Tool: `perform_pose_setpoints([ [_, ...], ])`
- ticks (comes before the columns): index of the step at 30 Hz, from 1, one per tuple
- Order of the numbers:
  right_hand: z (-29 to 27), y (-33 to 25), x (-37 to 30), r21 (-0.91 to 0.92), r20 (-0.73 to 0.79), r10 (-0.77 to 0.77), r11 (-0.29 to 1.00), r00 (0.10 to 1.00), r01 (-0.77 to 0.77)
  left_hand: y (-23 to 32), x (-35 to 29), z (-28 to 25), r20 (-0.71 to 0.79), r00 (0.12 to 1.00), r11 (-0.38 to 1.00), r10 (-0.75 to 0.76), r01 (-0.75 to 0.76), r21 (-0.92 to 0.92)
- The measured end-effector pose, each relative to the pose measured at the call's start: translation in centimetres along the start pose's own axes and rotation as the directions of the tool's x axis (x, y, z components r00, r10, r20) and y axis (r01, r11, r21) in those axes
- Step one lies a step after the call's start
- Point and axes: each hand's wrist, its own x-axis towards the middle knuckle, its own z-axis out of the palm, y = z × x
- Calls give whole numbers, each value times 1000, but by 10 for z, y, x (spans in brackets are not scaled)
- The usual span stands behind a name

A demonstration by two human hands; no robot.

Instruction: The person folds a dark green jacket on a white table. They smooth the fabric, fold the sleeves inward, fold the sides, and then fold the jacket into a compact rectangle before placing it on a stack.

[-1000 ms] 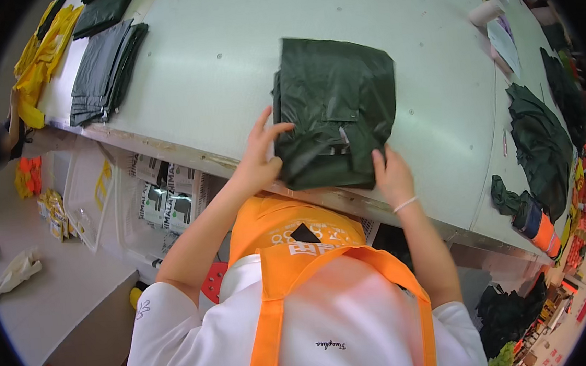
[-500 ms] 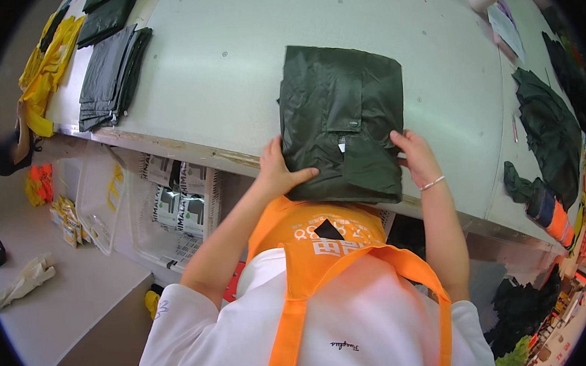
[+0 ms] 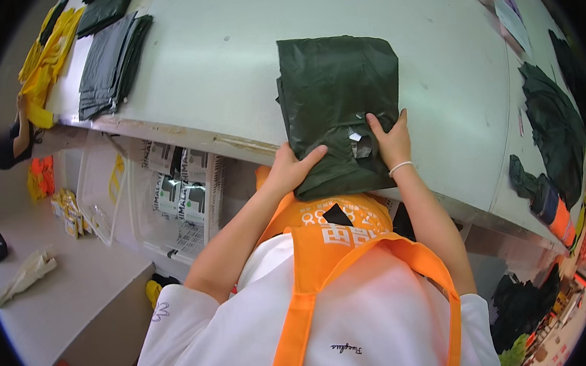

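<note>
A folded dark green garment (image 3: 336, 76), with a slight sheen and a roughly rectangular outline, lies at the table's near edge in front of me. My left hand (image 3: 295, 169) grips its lower left side, thumb on top and the fingers mostly hidden beneath or behind it. On the lower right, my right hand (image 3: 393, 141) holds the cloth with its thumb laid over the top, beside a small white label (image 3: 356, 135). A shiny patch (image 3: 362, 148) shows below the label; what it is I cannot make out.
Folded dark green garments (image 3: 112, 66) are stacked at left, beside yellow cloth (image 3: 55, 50) touched by another person's arm (image 3: 22, 132). Below the table edge (image 3: 221, 142) stands a white basket (image 3: 217, 192) of packages. Loose dark green cloth (image 3: 553, 124) lies right.
My right hand has moved left from the garment's right edge, onto its lower part near the label. The garment's upper face now looks smoother, and the flap seen earlier no longer shows.
</note>
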Motion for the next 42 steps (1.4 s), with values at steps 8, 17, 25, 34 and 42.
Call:
perform_pose_setpoints([
  [8,-4,-22,-26,220,33,-28,975,999,20,12,-12,-15,-51,998,922,-21,39,385],
  [17,-9,-86,-38,167,166,-336,936,927,310,53,-4,-54,-88,981,904,170,-120,411],
  [25,80,-249,-12,-341,368,-159,893,916,292,69,78,-100,-2,897,331,441,-161,930],
  [34,155,-334,27,-756,414,-36,543,910,366,98,65,-213,508,859,588,66,-445,675],
  [42,189,-336,13,-825,396,-246,328,885,460,114,194,-534,-258,579,233,774,119,965],
])
